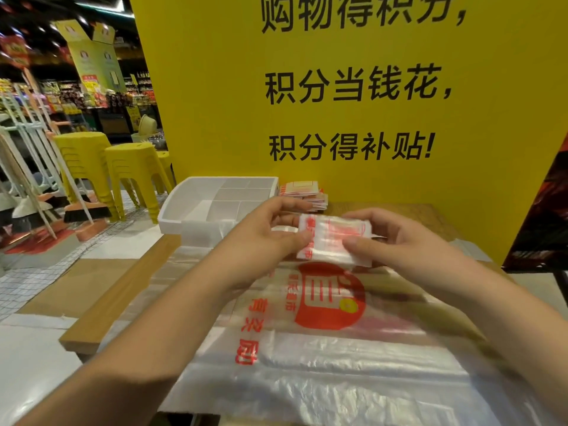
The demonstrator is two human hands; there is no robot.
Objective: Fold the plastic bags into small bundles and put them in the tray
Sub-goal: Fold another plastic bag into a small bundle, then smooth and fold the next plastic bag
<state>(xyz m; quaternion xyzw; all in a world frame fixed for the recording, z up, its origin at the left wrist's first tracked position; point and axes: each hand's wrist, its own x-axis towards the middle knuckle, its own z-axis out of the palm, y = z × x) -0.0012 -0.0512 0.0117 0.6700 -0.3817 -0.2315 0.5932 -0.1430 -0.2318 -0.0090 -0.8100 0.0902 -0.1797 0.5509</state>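
Folded down to a small, flat, red-printed bundle [333, 238] and held up clear of the worktop [116, 302], just above the bags spread on it. Pinched at its left end by the left hand [261, 241], thumb on the near face and fingers over the far side. Pinched the same way at its right end by the right hand [402, 241], probably to stop the slippery layers springing open and to press the last crease flat.

Not yet in the tray [172, 210]: white, split into compartments, set at the worktop's far-left corner just beyond the left hand, near enough for a short reach with the finished fold. Right of the tray, against the yellow signboard [384, 118], a small stack of red-and-white folded pieces [304, 193], possibly finished bundles.

Below the hands, more plastic bags [322, 364] laid flat with the red logo up, likely waiting as the next ones to fold. Further left, on the shop floor, yellow stools [135, 167] and brooms [83, 210].
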